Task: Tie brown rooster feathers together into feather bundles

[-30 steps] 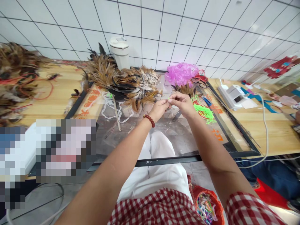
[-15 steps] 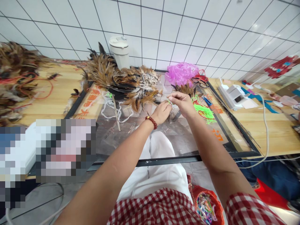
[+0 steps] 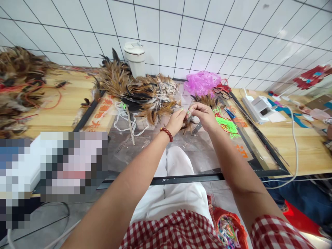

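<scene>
My left hand (image 3: 176, 121), with a dark red bead bracelet (image 3: 166, 134) at its wrist, is closed on a small bunch of brown feathers (image 3: 189, 127). The feathers hang down between my hands over the glass tabletop. My right hand (image 3: 203, 114) pinches at the quills of the same bunch, its thumb and forefinger almost touching my left fingertips. A bit of bright green cord shows there, mostly hidden by the fingers. Beyond my hands lies a large heap of brown and black feathers (image 3: 153, 91). Green cord (image 3: 227, 125) with red strands lies right of my right hand.
Behind are a white lidded cup (image 3: 135, 58) and a crumpled purple plastic bag (image 3: 202, 83). A thin stick (image 3: 130, 125) and white ribbon (image 3: 141, 130) lie left. Blue-handled snips (image 3: 229, 113) and a white device (image 3: 261, 107) are right. A black frame (image 3: 186, 178) edges the glass.
The feather bunch now shows below my fingers, and less green cord is visible between them. My hands have stayed in nearly the same place. The view has shifted slightly.
</scene>
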{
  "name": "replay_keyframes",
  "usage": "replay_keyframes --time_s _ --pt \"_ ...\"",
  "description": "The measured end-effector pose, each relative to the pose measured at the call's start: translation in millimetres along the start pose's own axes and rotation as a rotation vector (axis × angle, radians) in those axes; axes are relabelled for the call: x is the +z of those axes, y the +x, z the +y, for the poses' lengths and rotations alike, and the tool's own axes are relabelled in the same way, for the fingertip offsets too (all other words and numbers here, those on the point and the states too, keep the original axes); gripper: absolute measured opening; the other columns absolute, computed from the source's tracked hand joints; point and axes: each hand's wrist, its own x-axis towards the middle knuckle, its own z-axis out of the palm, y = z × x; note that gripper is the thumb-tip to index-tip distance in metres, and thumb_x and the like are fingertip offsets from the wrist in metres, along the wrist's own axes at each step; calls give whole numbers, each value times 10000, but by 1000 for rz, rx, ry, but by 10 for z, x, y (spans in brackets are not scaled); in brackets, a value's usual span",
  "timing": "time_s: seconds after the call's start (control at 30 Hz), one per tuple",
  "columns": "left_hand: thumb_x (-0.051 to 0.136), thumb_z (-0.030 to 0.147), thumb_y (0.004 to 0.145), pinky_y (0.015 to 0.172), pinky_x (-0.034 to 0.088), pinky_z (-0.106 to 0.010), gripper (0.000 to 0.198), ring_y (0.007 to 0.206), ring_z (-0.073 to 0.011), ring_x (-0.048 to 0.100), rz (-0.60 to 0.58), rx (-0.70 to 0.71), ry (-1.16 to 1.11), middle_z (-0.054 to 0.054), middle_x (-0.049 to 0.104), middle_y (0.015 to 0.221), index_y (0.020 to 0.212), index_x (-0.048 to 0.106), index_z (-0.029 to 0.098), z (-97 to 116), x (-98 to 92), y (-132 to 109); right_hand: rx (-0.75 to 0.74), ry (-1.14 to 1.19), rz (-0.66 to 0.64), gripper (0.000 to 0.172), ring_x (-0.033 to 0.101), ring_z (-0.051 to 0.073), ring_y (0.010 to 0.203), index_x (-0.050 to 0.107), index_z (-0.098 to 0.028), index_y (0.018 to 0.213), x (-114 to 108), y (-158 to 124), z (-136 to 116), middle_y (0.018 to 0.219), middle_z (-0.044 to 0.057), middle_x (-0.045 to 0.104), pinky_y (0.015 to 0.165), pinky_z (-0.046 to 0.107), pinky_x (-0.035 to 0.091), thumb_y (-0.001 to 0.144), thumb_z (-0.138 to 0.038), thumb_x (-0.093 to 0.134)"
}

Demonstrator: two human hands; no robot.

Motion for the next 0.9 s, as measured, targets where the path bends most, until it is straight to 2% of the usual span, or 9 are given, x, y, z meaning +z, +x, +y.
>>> replay_keyframes --time_s 0.1,0.3,0.5,0.57,0.67,0.9 --pt "662 377 765 654 400 -224 279 614 -91 490 -10 -49 -154 11 563 624 628 607 140 -28 6 22 -30 -9 18 131 565 131 643 648 -196 673 -13 -12 -10 653 -1 624 668 275 473 712 -315 684" --pt "774 303 648 712 448 -230 214 637 -87 567 -63 -133 -371 -16 641 656 645 667 118 84 13 -3 -40 23 29 119 569 134 675 671 -205 688 -61 2 44 720 7 632 685 279 474 705 -322 685" --pt "806 253 613 718 455 -230 177 666 -98 596 -120 -180 -356 -26 656 656 634 686 125 114 -47 9 -115 -45 -26 164 577 180 892 710 -230 700 -90 -13 -3 863 29 621 805 315 481 708 -394 704" --pt "809 250 608 703 453 -232 183 652 -95 592 -142 -192 -372 -28 650 649 642 686 119 116 -60 10 -124 -65 -37 176 568 185 933 722 -237 732 -96 -23 -18 906 32 612 803 309 481 668 -398 750" --pt "805 222 598 714 461 -238 169 661 -97 597 -157 -190 -426 -30 652 657 657 686 118 136 -67 1 -107 -49 -21 242 566 162 857 724 -249 793 -105 -24 -12 930 23 598 706 277 479 600 -368 809" --pt "756 125 604 705 461 -244 111 644 -89 570 -91 -209 -404 -18 629 665 637 650 126 163 -60 -16 -102 -130 1 219 518 120 687 651 -204 724 -96 5 19 760 1 582 648 253 447 690 -404 733"
